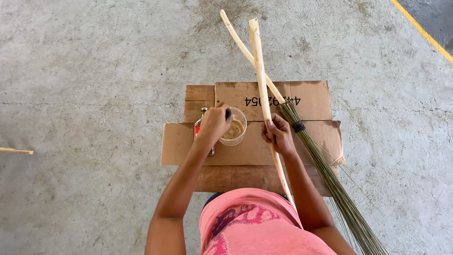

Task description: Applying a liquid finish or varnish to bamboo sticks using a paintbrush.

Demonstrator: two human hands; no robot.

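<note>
Pale, bare wood fills your right hand (278, 134): it is clamped around a long peeled wooden stick (262, 85) that rises over the flattened brown cardboard sheets (311, 101) on the concrete floor (94, 71). Your left hand (214, 123) is closed on a dark handle dipped into a clear plastic cup of brown liquid (235, 130), beside a small glass bottle (197, 128). A green-bristled broom with a wooden handle (325, 174) crosses behind the stick.

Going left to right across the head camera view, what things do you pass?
Pale stick end at the floor's edge → small dark glass bottle → left hand → clear plastic cup of brown liquid → right hand → green bristle broom bundle → yellow floor line.
</note>
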